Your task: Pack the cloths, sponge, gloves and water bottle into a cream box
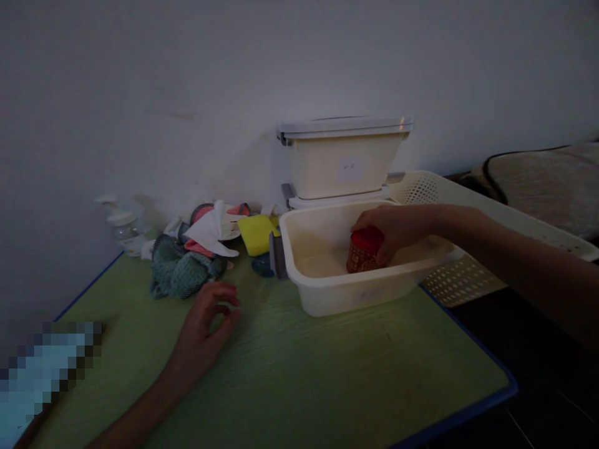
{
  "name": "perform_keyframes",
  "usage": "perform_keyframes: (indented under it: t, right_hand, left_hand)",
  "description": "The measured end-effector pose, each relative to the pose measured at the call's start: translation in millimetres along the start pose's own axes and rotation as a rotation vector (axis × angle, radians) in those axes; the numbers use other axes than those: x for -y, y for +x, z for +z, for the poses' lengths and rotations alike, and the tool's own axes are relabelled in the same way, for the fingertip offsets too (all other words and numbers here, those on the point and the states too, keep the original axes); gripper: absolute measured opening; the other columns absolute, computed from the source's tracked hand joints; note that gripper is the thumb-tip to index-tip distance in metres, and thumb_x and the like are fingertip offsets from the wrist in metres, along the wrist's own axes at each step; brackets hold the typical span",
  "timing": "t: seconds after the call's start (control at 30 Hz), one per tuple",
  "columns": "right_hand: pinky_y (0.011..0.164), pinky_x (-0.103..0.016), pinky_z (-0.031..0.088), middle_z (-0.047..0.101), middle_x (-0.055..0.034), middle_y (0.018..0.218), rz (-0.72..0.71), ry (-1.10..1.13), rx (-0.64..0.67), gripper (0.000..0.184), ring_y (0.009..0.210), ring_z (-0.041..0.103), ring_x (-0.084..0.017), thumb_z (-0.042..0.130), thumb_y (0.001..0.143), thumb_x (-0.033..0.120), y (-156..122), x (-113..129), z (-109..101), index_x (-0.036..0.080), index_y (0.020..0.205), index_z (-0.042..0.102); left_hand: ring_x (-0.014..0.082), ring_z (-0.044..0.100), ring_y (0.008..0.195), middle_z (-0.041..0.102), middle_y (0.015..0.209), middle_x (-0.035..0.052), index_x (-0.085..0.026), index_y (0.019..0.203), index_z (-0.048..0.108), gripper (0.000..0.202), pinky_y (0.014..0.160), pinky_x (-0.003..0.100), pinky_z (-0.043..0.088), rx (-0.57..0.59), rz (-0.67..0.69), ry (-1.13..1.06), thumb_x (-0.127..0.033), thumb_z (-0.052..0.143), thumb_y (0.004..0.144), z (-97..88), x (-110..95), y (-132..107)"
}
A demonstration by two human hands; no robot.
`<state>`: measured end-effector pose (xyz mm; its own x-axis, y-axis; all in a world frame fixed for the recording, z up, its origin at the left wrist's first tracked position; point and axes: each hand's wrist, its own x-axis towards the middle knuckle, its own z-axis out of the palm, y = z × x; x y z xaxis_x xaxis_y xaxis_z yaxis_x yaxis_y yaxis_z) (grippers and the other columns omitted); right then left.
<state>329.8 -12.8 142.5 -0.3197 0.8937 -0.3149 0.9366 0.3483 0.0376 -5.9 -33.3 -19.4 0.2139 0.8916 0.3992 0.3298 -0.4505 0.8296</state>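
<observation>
Red can (362, 255) — patterned, roughly upright, inside white bin (337, 297)

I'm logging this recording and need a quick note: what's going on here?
A person's right grip holds a red can inside the open white bin; whether the can is resting there or lifted is unclear. The left grip, empty and loosely curled, is over the green table near the bluish-green cloth. Behind the bin stands a lidded box.

The canister (362, 251) is red, seemingly gold-patterned; the table (299, 374), green.
</observation>
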Motion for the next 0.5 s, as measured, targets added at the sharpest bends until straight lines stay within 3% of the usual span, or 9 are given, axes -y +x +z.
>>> perform_keyframes:
  t: [0.5]
  right_hand:
    - [0.072,-0.031,0.044,0.069,-0.009,0.097,0.035,-0.005,-0.052,0.051,0.085,0.062,-0.023,0.072,0.057,0.023,-3.9,8.9,2.4,0.012,0.106,0.066]
  left_hand:
    - [0.013,0.054,0.077,0.05,0.093,0.002,-0.019,0.082,0.053,0.008,0.065,0.026,0.047,-0.04,0.04,-0.059,-0.018,0.052,0.074,2.4,-3.0,4.7]
